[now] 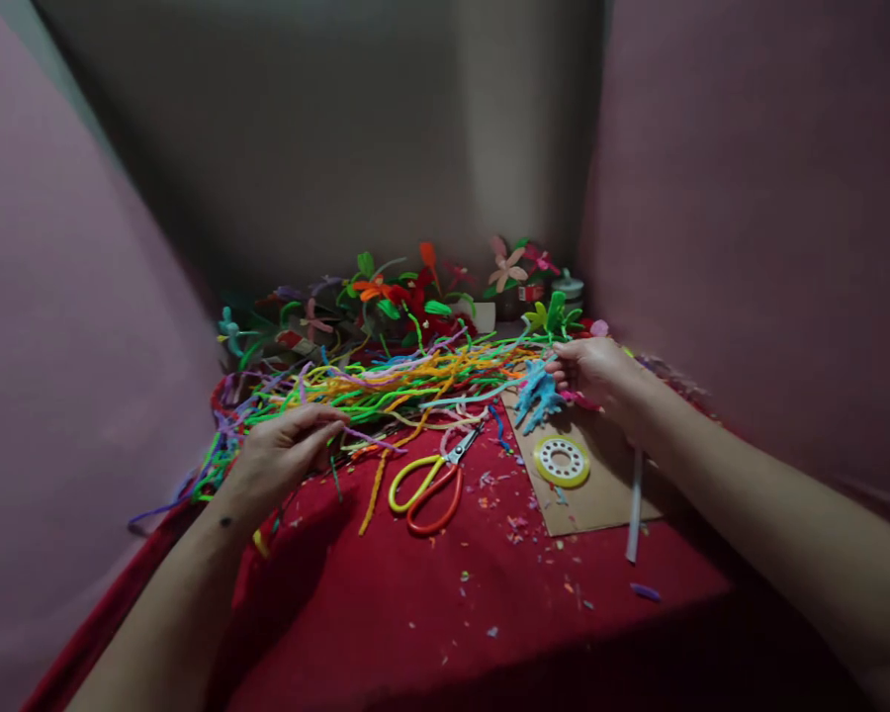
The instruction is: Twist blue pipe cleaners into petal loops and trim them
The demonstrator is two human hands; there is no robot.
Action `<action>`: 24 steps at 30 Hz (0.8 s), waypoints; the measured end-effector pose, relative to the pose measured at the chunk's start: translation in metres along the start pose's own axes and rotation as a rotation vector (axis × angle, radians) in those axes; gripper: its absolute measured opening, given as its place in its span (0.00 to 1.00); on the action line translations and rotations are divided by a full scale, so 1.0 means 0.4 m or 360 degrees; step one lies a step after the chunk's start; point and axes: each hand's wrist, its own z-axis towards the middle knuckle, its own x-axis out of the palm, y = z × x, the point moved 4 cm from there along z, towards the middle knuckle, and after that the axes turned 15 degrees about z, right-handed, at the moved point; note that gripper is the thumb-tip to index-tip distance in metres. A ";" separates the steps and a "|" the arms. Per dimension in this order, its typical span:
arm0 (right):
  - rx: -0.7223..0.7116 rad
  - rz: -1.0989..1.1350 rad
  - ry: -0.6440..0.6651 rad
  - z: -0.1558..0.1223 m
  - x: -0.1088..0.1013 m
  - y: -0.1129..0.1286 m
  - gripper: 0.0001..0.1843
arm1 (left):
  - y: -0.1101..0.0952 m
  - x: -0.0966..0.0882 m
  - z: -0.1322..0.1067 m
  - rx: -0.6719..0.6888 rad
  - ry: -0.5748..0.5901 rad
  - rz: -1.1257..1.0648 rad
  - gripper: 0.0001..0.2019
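Observation:
A heap of coloured pipe cleaners [386, 381] lies across the back of a red-covered table [452, 603]. My left hand [282, 455] rests at the heap's near left edge, fingers pinched together on the end of a strand. My right hand [597, 376] is at the heap's right end, fingers closed on a light blue pipe-cleaner shape [538, 396] that hangs over a piece of brown cardboard [593, 494].
Scissors [430, 485] with yellow and orange handles lie between my hands. A yellow tape roll [562, 460] sits on the cardboard, a white stick [634, 509] beside it. Finished pipe-cleaner flowers [422, 287] stand at the back. Pink walls close in on both sides.

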 end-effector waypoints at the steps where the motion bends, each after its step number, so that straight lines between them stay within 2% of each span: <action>1: 0.0009 -0.0014 -0.0034 0.004 -0.012 -0.005 0.10 | -0.028 0.009 -0.003 0.0089 0.0047 0.0046 0.15; 6: 0.0038 -0.0009 -0.0092 0.018 -0.033 -0.026 0.09 | -0.137 0.069 -0.009 0.0476 0.0261 0.0307 0.11; 10: 0.0022 0.0071 -0.0032 0.021 -0.035 -0.027 0.10 | -0.194 0.126 -0.010 0.0534 0.0461 0.0236 0.11; 12: 0.0005 0.0129 0.0019 0.012 -0.034 -0.019 0.10 | -0.219 0.159 -0.011 0.0414 0.0592 0.0072 0.11; 14: -0.0016 0.0198 0.0087 -0.005 -0.029 -0.004 0.10 | -0.239 0.198 -0.013 0.0192 0.0739 -0.0192 0.11; 19: 0.0039 0.0447 0.0351 -0.065 0.001 0.029 0.10 | -0.290 0.311 -0.031 -0.0370 0.0972 -0.1373 0.18; 20: 0.0085 0.0518 0.0422 -0.079 0.009 0.030 0.09 | -0.301 0.327 -0.031 -0.0414 0.0941 -0.1612 0.18; 22: 0.0197 0.0543 0.0494 -0.101 0.019 0.024 0.08 | -0.312 0.343 -0.025 -0.0528 0.0746 -0.2023 0.18; 24: 0.0260 0.0490 0.0510 -0.116 0.022 0.015 0.07 | -0.319 0.343 -0.013 -0.0567 0.0595 -0.2232 0.16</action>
